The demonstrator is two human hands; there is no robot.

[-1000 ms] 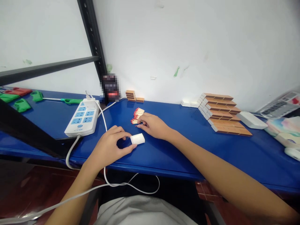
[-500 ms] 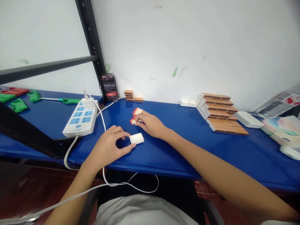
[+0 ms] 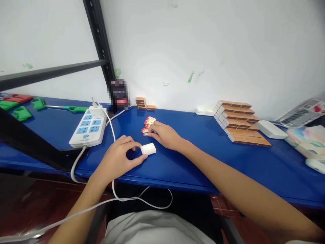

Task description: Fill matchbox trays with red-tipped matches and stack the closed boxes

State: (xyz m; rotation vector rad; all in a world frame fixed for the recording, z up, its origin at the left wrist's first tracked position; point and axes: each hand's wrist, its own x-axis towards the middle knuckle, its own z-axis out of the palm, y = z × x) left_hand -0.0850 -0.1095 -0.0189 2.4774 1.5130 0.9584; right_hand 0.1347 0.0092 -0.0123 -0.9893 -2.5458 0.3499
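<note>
My left hand (image 3: 119, 156) grips a small white matchbox tray (image 3: 148, 149) by its left end, thumb on the near side and forefinger on the far side. The tray rests on the blue tabletop. Just beyond it lies a loose pile of red-tipped matches (image 3: 149, 121), fanned out with heads to the left. My right hand (image 3: 164, 135) is at the right side of this pile, fingertips pinched together on the matchsticks. How many matches are between the fingers is hidden.
Stacked matchboxes (image 3: 236, 123) stand at right, with white trays (image 3: 204, 112) by the wall. A few brown matchbox sleeves (image 3: 141, 102) are at the back. To the left are a power strip (image 3: 88, 127), its white cable, green lighters (image 3: 77, 109) and a black shelf post (image 3: 101, 40).
Both hands keep almost the same positions, the left on the tray and the right at the matches. The whole view has shifted very slightly.
</note>
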